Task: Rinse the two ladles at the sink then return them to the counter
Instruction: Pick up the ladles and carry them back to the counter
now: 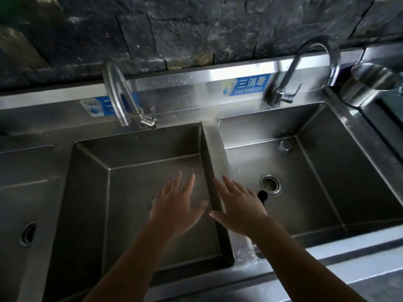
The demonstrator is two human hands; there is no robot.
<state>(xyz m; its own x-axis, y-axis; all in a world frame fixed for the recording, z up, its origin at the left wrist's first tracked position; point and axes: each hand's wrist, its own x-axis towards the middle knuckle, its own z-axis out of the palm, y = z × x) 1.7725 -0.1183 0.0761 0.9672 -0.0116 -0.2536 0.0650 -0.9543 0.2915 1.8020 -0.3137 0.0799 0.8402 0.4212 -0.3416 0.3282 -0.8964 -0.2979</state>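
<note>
Both hands, left (177, 211) and right (239, 209), hover empty with grip spread over the sink divider (210, 149), no ladles anywhere in view, so I'd fetch them before turning any tap.

A steel sink unit (209, 88) with three empty basins carries two faucets (122, 94).

Blue sticker (246, 85) on the steel backsplash (196, 78) between the 2 faucets: white characters "三消毒", with "SAN XIAO DU" in small Latin letters beneath, and a water-drop emblem at its left end. Second blue-and-white sticker (98, 107) further left on the same backsplash, partly hidden behind the left faucet (118, 92); lettering there too blurred to read.
</note>
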